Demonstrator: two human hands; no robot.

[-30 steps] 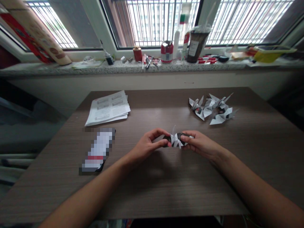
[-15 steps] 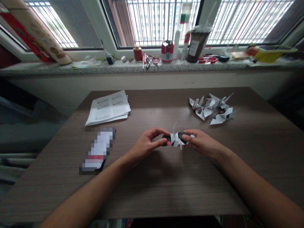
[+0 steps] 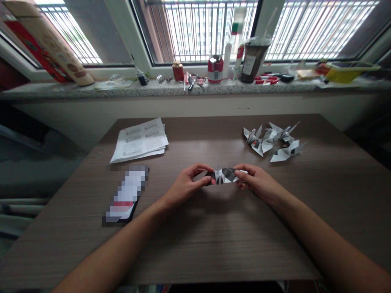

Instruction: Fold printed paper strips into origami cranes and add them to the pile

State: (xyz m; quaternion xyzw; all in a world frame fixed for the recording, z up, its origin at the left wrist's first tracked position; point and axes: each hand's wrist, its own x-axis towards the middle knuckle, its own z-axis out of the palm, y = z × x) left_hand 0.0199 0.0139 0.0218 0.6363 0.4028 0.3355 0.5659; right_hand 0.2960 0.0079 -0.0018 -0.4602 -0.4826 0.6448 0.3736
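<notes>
Folded paper wider between pinched fingers

Matt printed paper crane; smooth wood-grain table; speckled stone-look sill

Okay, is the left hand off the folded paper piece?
No, the left hand pinches one end of the folded paper piece.

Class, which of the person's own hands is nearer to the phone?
Left. The left hand is to the right of the phone, with desk between; the right hand is farther right, across the folded paper.
</notes>
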